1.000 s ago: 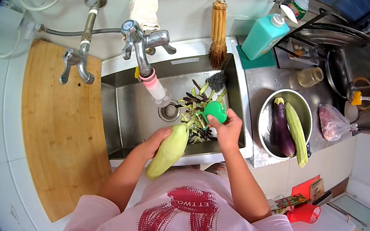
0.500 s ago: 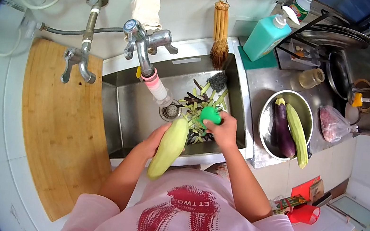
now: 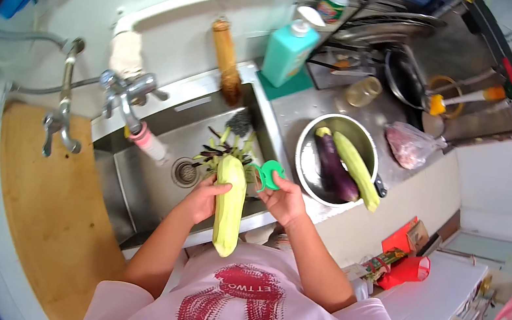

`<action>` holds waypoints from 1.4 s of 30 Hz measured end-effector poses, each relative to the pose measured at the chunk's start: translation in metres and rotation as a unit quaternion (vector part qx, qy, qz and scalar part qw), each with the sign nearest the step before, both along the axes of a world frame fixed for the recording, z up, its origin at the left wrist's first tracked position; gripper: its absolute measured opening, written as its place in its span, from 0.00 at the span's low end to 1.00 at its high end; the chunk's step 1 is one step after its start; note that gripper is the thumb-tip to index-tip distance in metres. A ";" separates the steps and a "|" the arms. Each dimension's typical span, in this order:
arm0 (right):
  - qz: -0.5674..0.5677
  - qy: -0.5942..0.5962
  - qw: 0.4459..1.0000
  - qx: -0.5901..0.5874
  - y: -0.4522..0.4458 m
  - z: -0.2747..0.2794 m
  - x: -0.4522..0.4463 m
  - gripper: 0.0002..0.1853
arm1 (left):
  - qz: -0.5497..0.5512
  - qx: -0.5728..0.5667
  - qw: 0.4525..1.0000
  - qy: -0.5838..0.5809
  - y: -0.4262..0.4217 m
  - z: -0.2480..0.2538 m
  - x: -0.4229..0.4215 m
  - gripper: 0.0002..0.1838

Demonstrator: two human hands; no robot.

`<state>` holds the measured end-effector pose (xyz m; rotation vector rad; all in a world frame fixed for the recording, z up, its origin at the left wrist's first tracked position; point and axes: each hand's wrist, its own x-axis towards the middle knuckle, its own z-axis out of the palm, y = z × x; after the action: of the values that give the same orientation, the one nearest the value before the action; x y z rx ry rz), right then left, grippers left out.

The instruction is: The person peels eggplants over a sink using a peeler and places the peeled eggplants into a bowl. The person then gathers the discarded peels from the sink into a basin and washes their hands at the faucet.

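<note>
At the left of the frame you have a wooden board (image 3: 50, 209), with a metal faucet (image 3: 124, 104) to its right, over the sink (image 3: 122, 190). Your left hand (image 3: 202, 200) is wrapped around a pale green peeled eggplant (image 3: 227, 212), tilted slightly near the center, above the sink's near edge. Behind it, dark and pale peelings (image 3: 209, 154) lie in the sink. Your right hand (image 3: 286, 202) grips a green peeler (image 3: 272, 174), just beside the eggplant. Right of center, a steel bowl (image 3: 299, 166) on the desk (image 3: 295, 109) holds a purple eggplant (image 3: 335, 170) and a pale green one (image 3: 354, 165), whose lower end reaches over the rim. Farther right, a clear bag (image 3: 409, 145) with something pinkish inside rests on the desk.
</note>
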<state>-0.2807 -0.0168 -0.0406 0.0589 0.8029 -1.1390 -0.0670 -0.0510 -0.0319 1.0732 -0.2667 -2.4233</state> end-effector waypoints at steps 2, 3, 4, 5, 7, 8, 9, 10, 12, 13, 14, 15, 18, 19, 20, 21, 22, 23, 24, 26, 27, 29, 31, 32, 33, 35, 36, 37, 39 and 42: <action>-0.032 -0.013 0.999 -0.004 0.008 0.008 -0.015 0.19 | -0.034 -0.072 0.995 -0.060 0.003 0.015 -0.026 0.31; -0.058 -0.031 0.998 -0.011 0.009 0.014 -0.025 0.19 | -0.052 -0.078 0.994 -0.055 0.001 0.027 -0.040 0.35; -0.084 -0.051 0.995 -0.018 0.008 0.020 -0.036 0.19 | -0.060 -0.104 0.991 -0.059 0.001 0.033 -0.055 0.35; -0.092 -0.060 0.994 -0.022 0.011 0.024 -0.050 0.19 | -0.074 -0.090 0.990 -0.081 0.003 0.044 -0.069 0.35; -0.140 -0.086 0.986 -0.041 0.009 0.040 -0.078 0.19 | -0.086 -0.086 0.987 -0.105 -0.005 0.059 -0.102 0.35; -0.158 -0.096 0.982 -0.048 0.010 0.049 -0.094 0.18 | -0.099 -0.103 0.982 -0.121 -0.008 0.065 -0.119 0.35; -0.183 -0.090 0.976 -0.071 0.010 0.055 -0.110 0.20 | -0.111 -0.125 0.976 -0.139 -0.015 0.068 -0.137 0.37; -0.217 -0.100 0.969 -0.069 0.007 0.054 -0.125 0.20 | -0.112 -0.128 0.975 -0.142 -0.021 0.060 -0.155 0.37; -0.237 -0.105 0.963 -0.081 0.011 0.057 -0.155 0.20 | -0.081 -0.255 0.919 -0.288 -0.029 0.036 -0.192 0.39; -0.250 -0.103 0.959 -0.081 0.010 0.056 -0.168 0.21 | -0.099 -0.287 0.891 -0.337 -0.036 0.032 -0.205 0.45; -0.261 -0.105 0.957 -0.069 0.012 0.055 -0.180 0.20 | -0.099 -0.284 0.891 -0.340 -0.037 0.029 -0.214 0.45; -0.263 -0.108 0.956 -0.071 0.011 0.054 -0.189 0.20 | -0.136 -0.347 0.830 -0.416 -0.042 0.030 -0.222 0.46; -0.265 -0.120 0.955 -0.065 0.010 0.049 -0.217 0.19 | -0.164 -0.441 0.714 -0.519 -0.033 0.027 -0.241 0.47; -0.266 -0.127 0.954 -0.060 0.008 0.045 -0.225 0.19 | -0.147 -0.534 0.617 -0.559 -0.027 0.019 -0.245 0.44; -0.263 -0.132 0.954 -0.059 0.007 0.041 -0.232 0.19 | -0.128 -0.617 0.506 -0.589 -0.024 0.012 -0.250 0.42; -0.255 -0.140 0.955 -0.053 0.006 0.039 -0.240 0.19 | -0.114 -0.676 0.379 -0.621 -0.020 0.036 -0.260 0.31; -0.245 -0.149 0.957 -0.051 0.004 0.038 -0.246 0.18 | -0.113 -0.674 0.376 -0.626 -0.018 0.048 -0.267 0.31; -0.235 -0.152 0.959 -0.051 0.001 0.039 -0.251 0.17 | -0.210 -0.624 0.456 -0.600 -0.015 0.056 -0.274 0.24; -0.227 -0.156 0.960 -0.050 0.000 0.036 -0.256 0.17 | -0.302 -0.560 0.529 -0.561 -0.011 0.059 -0.281 0.18; -0.202 -0.161 0.965 -0.039 -0.005 0.027 -0.261 0.15 | -0.325 -0.542 0.519 -0.575 -0.009 0.059 -0.299 0.13; -0.199 -0.151 0.968 -0.019 -0.008 0.029 -0.260 0.12 | -0.338 -0.508 0.519 -0.599 -0.015 0.061 -0.308 0.14; -0.177 -0.147 0.973 -0.018 -0.012 0.025 -0.261 0.12 | -0.362 -0.481 0.511 -0.614 -0.027 0.053 -0.319 0.18; -0.158 -0.140 0.977 -0.019 -0.013 0.026 -0.261 0.12 | -0.331 -0.480 0.494 -0.645 -0.041 0.027 -0.322 0.20; -0.150 -0.132 0.980 -0.019 -0.014 0.029 -0.261 0.11 | -0.301 -0.483 0.476 -0.670 -0.049 0.013 -0.324 0.22; -0.143 -0.124 0.982 -0.018 -0.015 0.030 -0.261 0.10 | -0.300 -0.482 0.476 -0.672 -0.056 0.003 -0.325 0.22; -0.140 -0.110 0.984 -0.011 -0.013 0.029 -0.260 0.10 | -0.270 -0.474 0.453 -0.705 -0.066 -0.010 -0.326 0.26; -0.139 -0.096 0.986 -0.004 -0.012 0.028 -0.260 0.10 | -0.271 -0.473 0.454 -0.705 -0.070 -0.011 -0.328 0.26; -0.136 -0.055 0.989 0.010 -0.010 0.029 -0.257 0.11 | -0.281 -0.440 0.476 -0.708 -0.074 -0.011 -0.330 0.28; -0.121 0.006 0.993 0.002 -0.008 0.028 -0.257 0.10 | -0.280 -0.388 0.504 -0.720 -0.081 -0.014 -0.333 0.32; -0.096 0.107 0.990 -0.007 -0.006 0.030 -0.252 0.09 | -0.243 -0.395 0.511 -0.723 -0.079 -0.023 -0.328 0.34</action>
<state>-0.5330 -0.0228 -0.0109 0.0019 0.9951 -1.3485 -0.3948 -0.1298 -0.0546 2.2826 -2.1041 -0.5946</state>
